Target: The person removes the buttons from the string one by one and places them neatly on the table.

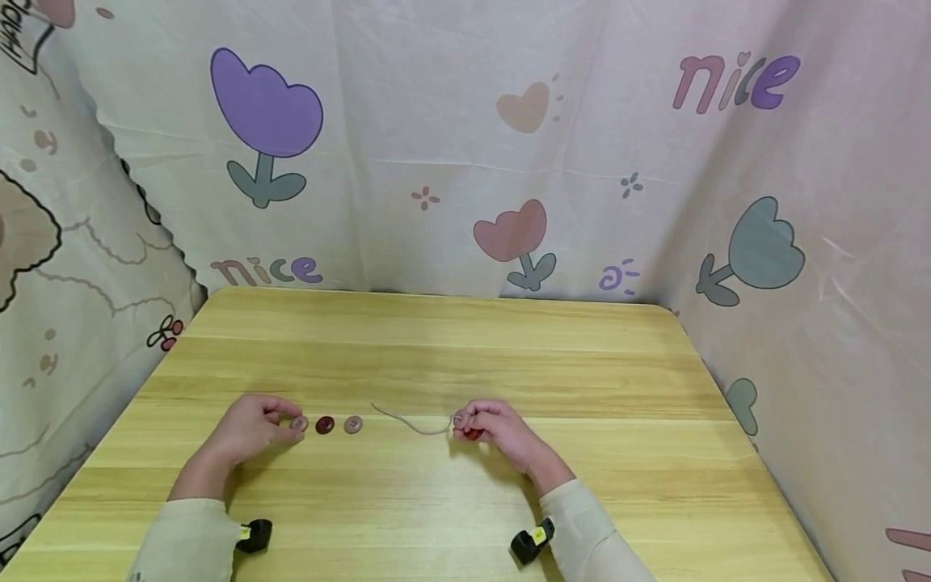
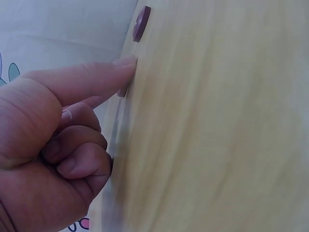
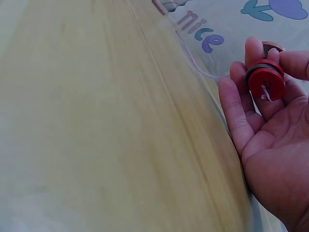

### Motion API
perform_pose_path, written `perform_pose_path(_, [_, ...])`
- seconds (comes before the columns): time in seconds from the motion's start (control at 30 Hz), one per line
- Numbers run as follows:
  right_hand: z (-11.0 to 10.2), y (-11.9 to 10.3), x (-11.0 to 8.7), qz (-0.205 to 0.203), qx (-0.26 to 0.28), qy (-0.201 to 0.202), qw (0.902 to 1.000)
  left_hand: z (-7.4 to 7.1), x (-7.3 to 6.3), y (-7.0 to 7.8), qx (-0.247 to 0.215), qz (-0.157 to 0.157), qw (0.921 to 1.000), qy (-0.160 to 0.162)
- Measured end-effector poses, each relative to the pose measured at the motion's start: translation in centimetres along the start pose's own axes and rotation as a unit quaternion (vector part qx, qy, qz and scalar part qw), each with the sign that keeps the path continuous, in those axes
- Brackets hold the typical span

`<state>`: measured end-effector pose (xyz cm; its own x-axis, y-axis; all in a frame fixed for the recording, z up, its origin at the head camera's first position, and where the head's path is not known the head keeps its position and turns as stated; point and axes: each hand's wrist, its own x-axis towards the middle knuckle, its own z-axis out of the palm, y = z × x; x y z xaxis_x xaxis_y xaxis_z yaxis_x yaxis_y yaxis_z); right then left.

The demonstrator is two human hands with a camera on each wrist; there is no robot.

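Note:
On the left of the table, my left hand (image 1: pixel 247 432) pinches a dusty-pink button (image 1: pixel 299 423) between thumb and index finger, the other fingers curled in. That button is mostly hidden behind the finger in the left wrist view. To its right lie a dark red button (image 1: pixel 324 425) and another dusty-pink button (image 1: pixel 352 424). My right hand (image 1: pixel 505 436) holds a thin cord (image 1: pixel 410 426) with buttons strung on it. In the right wrist view a bright red button (image 3: pixel 267 84) hangs at the knotted end, a dark one behind it, and a brownish-pink button (image 3: pixel 274 46) sits between the fingertips.
The light wood table (image 1: pixel 378 501) has rounded back corners. Behind it and along the sides hangs a printed curtain (image 1: pixel 407 97) with flowers and lettering. A small black camera (image 1: pixel 254 535) is strapped at the left wrist, another camera (image 1: pixel 532 541) at the right.

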<state>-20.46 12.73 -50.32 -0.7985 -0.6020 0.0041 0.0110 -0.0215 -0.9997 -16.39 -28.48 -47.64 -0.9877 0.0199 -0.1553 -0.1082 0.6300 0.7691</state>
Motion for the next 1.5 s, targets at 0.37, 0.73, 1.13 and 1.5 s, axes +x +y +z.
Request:
perform_pose_path(0.37, [0.0, 0.1, 0.0, -0.002, 0.005, -0.001, 1.0, 0.1, 0.0, -0.1, -0.01, -0.029, 0.9995, -0.001])
perform_pose_path(0.73, [0.0, 0.1, 0.0, -0.001, 0.006, -0.003, 1.0, 0.0, 0.0, 0.1, 0.0, -0.029, 0.9995, -0.009])
perform_pose_path(1.13, [0.0, 0.0, 0.1, 0.0, 0.01, -0.001, 1.0, 0.1, 0.1, 1.4, 0.01, -0.01, 0.9999, -0.001])
perform_pose_path(1.5, [0.2, -0.1, -0.1, 0.003, 0.011, 0.003, 0.9999, 0.3, 0.4, 4.3, 0.002, 0.011, 0.9999, 0.004])
